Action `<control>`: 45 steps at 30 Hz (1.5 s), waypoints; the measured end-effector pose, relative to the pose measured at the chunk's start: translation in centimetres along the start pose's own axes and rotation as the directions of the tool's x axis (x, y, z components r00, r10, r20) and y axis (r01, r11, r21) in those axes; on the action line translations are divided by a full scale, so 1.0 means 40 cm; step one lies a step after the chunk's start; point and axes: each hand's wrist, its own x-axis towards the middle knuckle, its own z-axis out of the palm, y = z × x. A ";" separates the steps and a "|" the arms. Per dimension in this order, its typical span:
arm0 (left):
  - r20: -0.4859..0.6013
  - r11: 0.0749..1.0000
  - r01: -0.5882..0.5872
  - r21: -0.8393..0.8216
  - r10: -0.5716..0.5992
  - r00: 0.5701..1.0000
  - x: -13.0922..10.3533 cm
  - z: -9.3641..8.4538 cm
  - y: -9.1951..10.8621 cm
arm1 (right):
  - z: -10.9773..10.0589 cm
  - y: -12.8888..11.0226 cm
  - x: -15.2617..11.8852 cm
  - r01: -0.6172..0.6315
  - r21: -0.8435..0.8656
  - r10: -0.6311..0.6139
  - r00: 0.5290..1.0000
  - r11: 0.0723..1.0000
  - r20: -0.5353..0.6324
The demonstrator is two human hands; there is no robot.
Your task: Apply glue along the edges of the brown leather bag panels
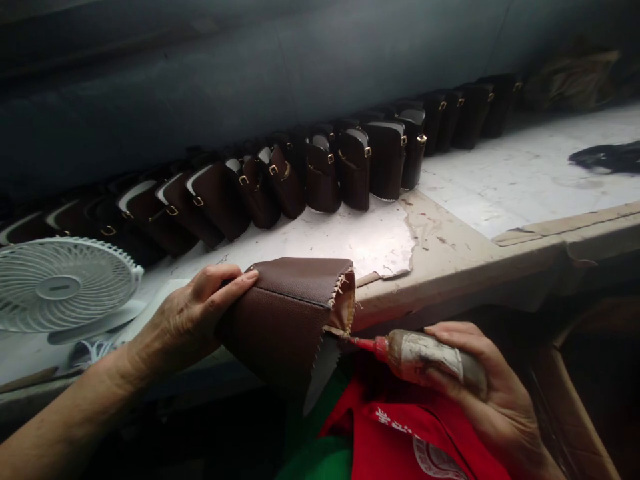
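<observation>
My left hand (200,300) grips a brown leather bag body (280,313) by its far end, thumb on top, fingers hidden behind and inside it. The bag is tilted sideways, its notched raw edge and pale lining facing right. A grey flap of material hangs below that edge. In my right hand (495,393) is a glue bottle (430,357) with a red nozzle and a worn white label, fingers wrapped round it. The nozzle tip points left at the bag's notched edge; whether it touches I cannot tell.
Rows of similar dark brown bags (323,173) with gold buckles stand along the back of the white-covered workbench (460,200). A white fan (65,283) sits at the left. A dark object (605,158) lies at the far right. Red cloth (400,427) covers my lap.
</observation>
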 end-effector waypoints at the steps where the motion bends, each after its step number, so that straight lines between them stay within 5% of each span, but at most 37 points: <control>1: -0.003 1.000 0.003 0.002 -0.003 1.000 -0.005 0.002 0.002 | 0.002 0.000 0.000 0.002 -0.013 -0.002 1.000 1.000 -0.025; 7: -0.083 0.996 -0.071 0.048 0.074 0.994 -0.013 0.007 0.016 | 0.009 -0.005 0.000 0.002 0.012 -0.003 0.999 1.000 0.048; 12: -0.157 0.987 -0.122 0.108 0.138 0.978 -0.007 0.008 0.027 | 0.012 0.008 0.004 0.038 -0.019 -0.039 0.997 0.999 -0.069; 16: -0.215 0.979 -0.152 0.133 0.179 0.960 -0.007 0.013 0.027 | 0.010 0.014 0.007 0.035 0.006 -0.035 0.998 0.999 0.055; 21: -0.233 0.981 -0.135 0.141 0.165 0.958 -0.011 0.015 0.039 | 0.015 0.009 0.007 0.042 0.002 -0.041 0.998 0.999 -0.047; 26: -0.244 0.987 -0.112 0.119 0.138 0.960 -0.030 0.027 0.048 | 0.018 0.010 0.006 0.032 0.033 -0.033 0.999 0.999 0.039; 32: -0.239 0.991 -0.088 0.101 0.110 0.965 -0.050 0.041 0.052 | 0.018 0.010 0.014 0.059 -0.010 -0.060 0.997 0.998 -0.043; 37: -0.212 0.990 -0.087 0.108 0.109 0.971 -0.055 0.039 0.057 | 0.008 -0.005 0.010 0.008 0.052 -0.011 0.997 0.999 0.074; 42: -0.215 0.987 -0.104 0.123 0.129 0.968 -0.056 0.033 0.064 | 0.021 0.011 0.024 0.035 -0.006 -0.035 0.997 0.999 -0.072; 45: -0.218 0.986 -0.113 0.121 0.137 0.966 -0.058 0.031 0.069 | 0.018 0.016 0.030 0.038 -0.012 -0.038 0.999 0.999 -0.029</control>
